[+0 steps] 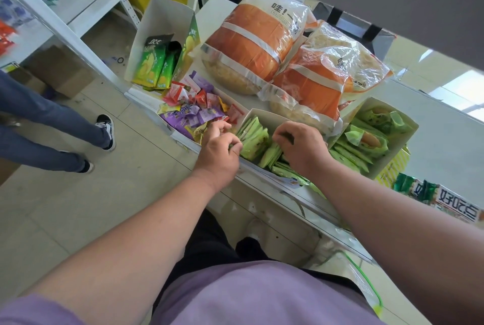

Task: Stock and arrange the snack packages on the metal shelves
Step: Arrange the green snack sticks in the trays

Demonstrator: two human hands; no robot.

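Lowest in the frame, both forearms reach up to centre, where the left hand (218,146) and right hand (298,145) pinch slim green packets (255,141) in an open white box (258,114) on the shelf (264,180); light, slippery, floppy things, best gripped as a bunch by their edges.

Green snack packets (255,141) upright in white box (258,113), shelf edge

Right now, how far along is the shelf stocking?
Done: bread bags, the candy box and the right green box sit on the shelf. In hand: left hand and right hand grip green packets. Left: loose ones lie flat.
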